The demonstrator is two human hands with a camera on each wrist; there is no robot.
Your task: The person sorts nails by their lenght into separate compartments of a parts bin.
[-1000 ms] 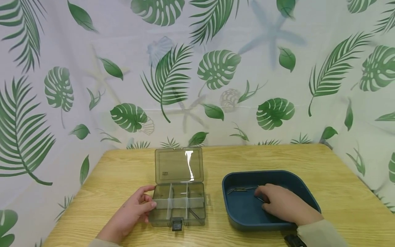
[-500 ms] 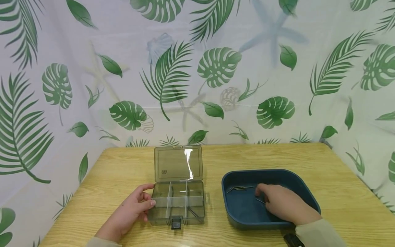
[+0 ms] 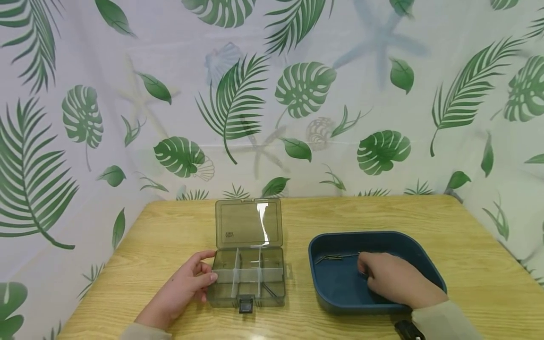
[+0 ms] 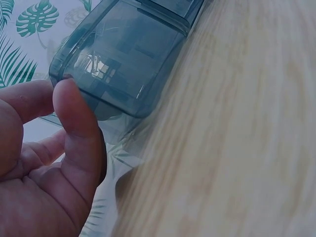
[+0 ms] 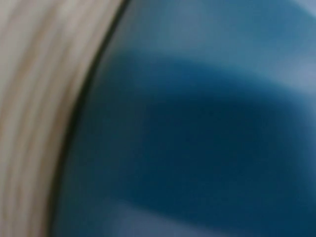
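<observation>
Left hand (image 3: 187,282) half-curled, thumb and fingers gripping left wall of 6-compartment organizer box (image 3: 225,301), presumably to steady it; lid (image 3: 240,222) open, likely for access. Right hand (image 3: 397,277) bent down inside blue tray (image 3: 352,309), fingertips hidden, can't tell any hold; metal pins (image 3: 333,258) just left of its fingers.

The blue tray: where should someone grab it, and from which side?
Probably by the left rim of the tray, coming from the left, thumb inside and fingers outside. That wall stands up from the table, with a gap beside the box that should leave room. The right side looks less handy, since the right hand is in the tray there.
</observation>
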